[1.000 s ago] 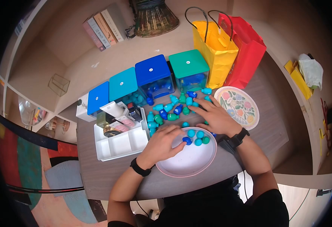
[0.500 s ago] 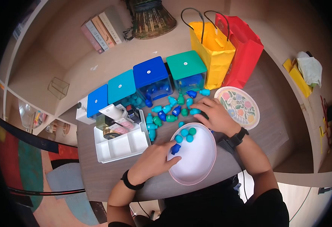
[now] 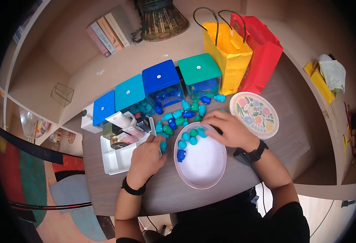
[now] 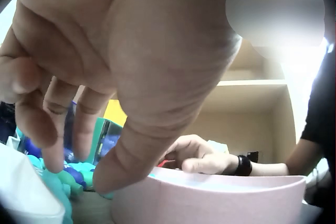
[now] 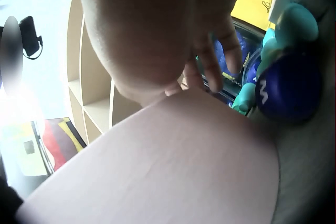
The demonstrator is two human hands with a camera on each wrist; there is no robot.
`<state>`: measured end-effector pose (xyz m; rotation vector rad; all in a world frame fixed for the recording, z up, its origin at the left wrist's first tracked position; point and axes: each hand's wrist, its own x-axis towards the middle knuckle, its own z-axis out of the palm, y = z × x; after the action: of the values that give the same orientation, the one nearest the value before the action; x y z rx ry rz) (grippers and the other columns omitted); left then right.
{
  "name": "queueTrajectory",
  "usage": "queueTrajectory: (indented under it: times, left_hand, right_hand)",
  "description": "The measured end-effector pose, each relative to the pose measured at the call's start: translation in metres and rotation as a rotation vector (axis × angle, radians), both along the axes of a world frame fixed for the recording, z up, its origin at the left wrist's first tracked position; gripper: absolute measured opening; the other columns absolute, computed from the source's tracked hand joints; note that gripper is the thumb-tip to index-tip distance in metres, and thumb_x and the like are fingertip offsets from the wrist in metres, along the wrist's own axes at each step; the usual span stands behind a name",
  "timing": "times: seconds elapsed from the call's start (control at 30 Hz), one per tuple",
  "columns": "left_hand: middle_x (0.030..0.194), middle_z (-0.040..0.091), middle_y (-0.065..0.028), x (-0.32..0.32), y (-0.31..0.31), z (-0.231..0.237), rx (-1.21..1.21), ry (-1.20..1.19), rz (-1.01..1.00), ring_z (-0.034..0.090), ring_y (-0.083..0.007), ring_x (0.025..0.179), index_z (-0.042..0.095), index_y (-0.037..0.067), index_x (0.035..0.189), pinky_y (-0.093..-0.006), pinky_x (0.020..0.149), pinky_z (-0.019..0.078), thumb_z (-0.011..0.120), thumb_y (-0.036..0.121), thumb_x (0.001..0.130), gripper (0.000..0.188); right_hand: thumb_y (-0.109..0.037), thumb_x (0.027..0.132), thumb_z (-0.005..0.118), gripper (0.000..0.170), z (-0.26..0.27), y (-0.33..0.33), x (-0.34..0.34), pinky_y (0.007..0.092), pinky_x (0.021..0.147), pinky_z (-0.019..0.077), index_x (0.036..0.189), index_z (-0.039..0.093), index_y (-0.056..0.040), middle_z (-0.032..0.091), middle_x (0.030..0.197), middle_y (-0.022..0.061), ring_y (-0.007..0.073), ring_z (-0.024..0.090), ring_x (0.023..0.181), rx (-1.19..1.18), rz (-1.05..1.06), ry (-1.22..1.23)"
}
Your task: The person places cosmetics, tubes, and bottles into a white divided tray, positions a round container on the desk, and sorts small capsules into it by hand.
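Note:
My left hand (image 3: 147, 156) hovers at the white tray's right edge, fingers apart and loosely bent, close over teal bottle-shaped pieces (image 3: 163, 145). In the left wrist view nothing shows between its thumb and fingers. My right hand (image 3: 234, 130) reaches over the right rim of a pink-edged white bowl (image 3: 202, 170), fingers loosely bent. Near its thumb lies a teal piece (image 3: 202, 133) inside the bowl. Several teal and green pieces (image 3: 193, 141) and a blue bottle-shaped piece (image 3: 181, 155) lie there too. More blue, teal and green pieces (image 3: 179, 121) are scattered behind the bowl.
Lidded boxes, one green-topped (image 3: 200, 67) and one dark blue-topped (image 3: 159, 73), line the back. A white compartment tray (image 3: 113, 160) with cosmetics stands left. Right are a flowered round lid (image 3: 254, 115), a yellow bag (image 3: 228, 56) and a red bag (image 3: 263, 56).
My left hand let go of the blue piece in the bowl and moved left to the tray's edge. The bowl shifted away from me. Another teal piece now lies in it, near my right hand.

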<state>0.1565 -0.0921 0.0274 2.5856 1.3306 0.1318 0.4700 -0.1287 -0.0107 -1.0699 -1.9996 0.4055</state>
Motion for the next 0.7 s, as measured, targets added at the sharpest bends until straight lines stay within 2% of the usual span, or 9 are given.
queueTrajectory:
  times: [0.1,0.13,0.2,0.33,0.43,0.53,0.6,0.63,0.7]
  left_hand:
    - [0.116,0.068,-0.0180,0.004,-0.007,0.001,-0.052,0.040,0.021,0.073,-0.0413,0.095,0.063,0.009,0.125,-0.0507,0.077,0.0603,0.081,0.012,0.078,0.051]
    - [0.116,0.068,-0.0180,0.006,-0.008,-0.001,-0.054,0.040,0.024,0.073,-0.0413,0.095,0.063,0.009,0.125,-0.0507,0.077,0.0603,0.081,0.012,0.078,0.051]
    - [0.116,0.069,-0.0168,0.010,-0.007,-0.006,-0.036,0.070,0.040,0.073,-0.0411,0.095,0.063,0.011,0.127,-0.0506,0.077,0.0607,0.081,0.010,0.078,0.052]
    - [0.116,0.069,-0.0170,0.013,-0.003,-0.017,-0.026,0.077,0.039,0.074,-0.0404,0.094,0.064,0.012,0.125,-0.0497,0.075,0.0604,0.080,0.009,0.078,0.050]
    - [0.116,0.069,-0.0174,0.014,0.002,-0.021,-0.062,0.035,0.044,0.074,-0.0404,0.093,0.063,0.012,0.123,-0.0503,0.073,0.0595,0.079,0.008,0.080,0.046]
    - [0.112,0.070,-0.0187,0.016,-0.001,-0.017,-0.071,-0.010,0.068,0.073,-0.0409,0.091,0.062,0.010,0.120,-0.0511,0.073,0.0583,0.079,0.010,0.082,0.042]
    - [0.107,0.070,-0.0186,0.019,-0.004,-0.013,0.149,-0.156,0.063,0.071,-0.0408,0.092,0.061,0.008,0.119,-0.0505,0.075,0.0575,0.078,0.011,0.085,0.038]
    - [0.107,0.070,-0.0186,0.019,-0.003,-0.014,0.148,-0.155,0.063,0.071,-0.0408,0.092,0.061,0.008,0.119,-0.0505,0.075,0.0575,0.078,0.011,0.085,0.038]
    - [0.107,0.068,-0.0172,0.019,-0.001,-0.015,0.158,-0.343,0.020,0.069,-0.0393,0.095,0.061,0.008,0.120,-0.0484,0.076,0.0568,0.078,0.012,0.086,0.038]
  right_hand:
    - [-0.009,0.088,0.074,0.017,-0.002,0.003,0.015,0.0463,0.080,0.0569,0.105,0.075,-0.0097,0.072,0.101,0.0102,0.0339,0.071,0.095,0.000,-0.283,-0.267]
    - [-0.009,0.088,0.074,0.017,-0.001,0.000,0.017,0.0463,0.080,0.0569,0.105,0.075,-0.0097,0.072,0.101,0.0102,0.0339,0.071,0.095,-0.001,-0.279,-0.266]
    - [-0.012,0.084,0.075,0.020,0.000,-0.003,0.021,0.0459,0.082,0.0574,0.104,0.075,-0.0096,0.072,0.096,0.0101,0.0338,0.071,0.096,-0.087,-0.326,-0.456]
    - [-0.013,0.080,0.077,0.024,-0.008,-0.003,0.021,0.0463,0.082,0.0576,0.103,0.076,-0.0097,0.071,0.096,0.0106,0.0339,0.071,0.095,-0.143,-0.252,-0.530]
    - [-0.011,0.078,0.076,0.024,-0.009,-0.001,0.019,0.0456,0.083,0.0579,0.102,0.075,-0.0089,0.071,0.097,0.0114,0.0338,0.071,0.096,-0.184,-0.221,-0.498]
    - [-0.006,0.081,0.073,0.021,-0.006,0.001,0.016,0.0440,0.088,0.0581,0.102,0.074,-0.0067,0.071,0.100,0.0121,0.0340,0.071,0.097,-0.199,-0.213,-0.343]
    - [-0.001,0.084,0.070,0.017,-0.005,0.001,0.013,0.0425,0.088,0.0583,0.101,0.072,-0.0043,0.069,0.105,0.0119,0.0328,0.070,0.098,-0.114,-0.258,-0.128]
    - [-0.001,0.084,0.070,0.017,-0.003,0.001,0.011,0.0425,0.088,0.0583,0.101,0.072,-0.0043,0.069,0.105,0.0119,0.0328,0.070,0.098,-0.115,-0.258,-0.127]
    - [0.000,0.088,0.070,0.018,0.001,0.002,0.006,0.0402,0.083,0.0583,0.106,0.072,-0.0048,0.067,0.109,0.0111,0.0294,0.069,0.099,0.072,-0.209,0.045]
